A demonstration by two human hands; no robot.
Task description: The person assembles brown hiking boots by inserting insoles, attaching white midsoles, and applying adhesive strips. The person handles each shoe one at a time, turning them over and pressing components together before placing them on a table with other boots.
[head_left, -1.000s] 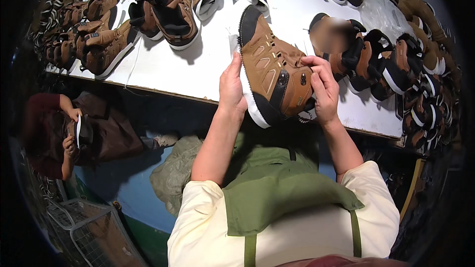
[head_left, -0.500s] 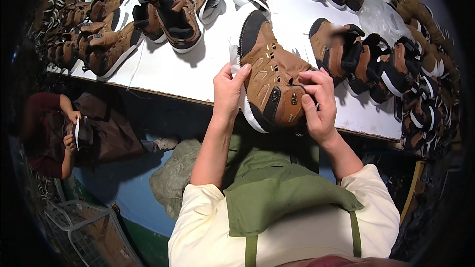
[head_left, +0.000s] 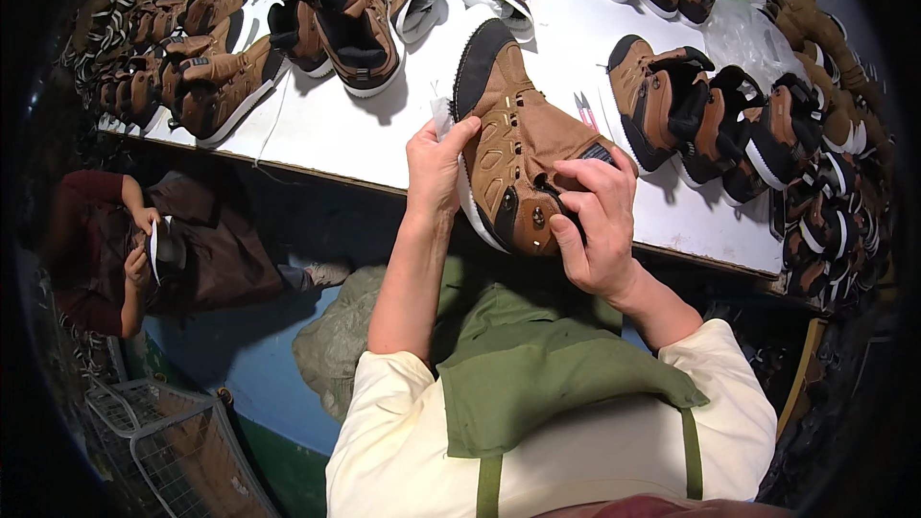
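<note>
A brown and black high-top shoe (head_left: 504, 134) with a white sole is held up over the table's near edge, its black toe pointing away from me. My left hand (head_left: 436, 163) grips its left side, thumb on the upper and fingers under the sole. A white scrap (head_left: 441, 118) sticks out beside that thumb. At the ankle opening, my right hand (head_left: 600, 221) has bent fingers against the tongue, whose dark label (head_left: 597, 152) shows; the thumb is near the collar. What the right fingertips pinch is partly hidden.
On the white table (head_left: 384, 149), similar shoes (head_left: 216, 86) stand at left, more (head_left: 360, 29) at the back and a row (head_left: 662, 101) at right. Small red-handled snips (head_left: 585, 110) lie beyond my right hand. A co-worker (head_left: 125, 259) sits lower left near a wire basket (head_left: 187, 441).
The shoe has tilted slightly left with my left hand. The tongue has swung out to the right, exposing its label, and my right fingers have shifted on it. The snips are now uncovered.
</note>
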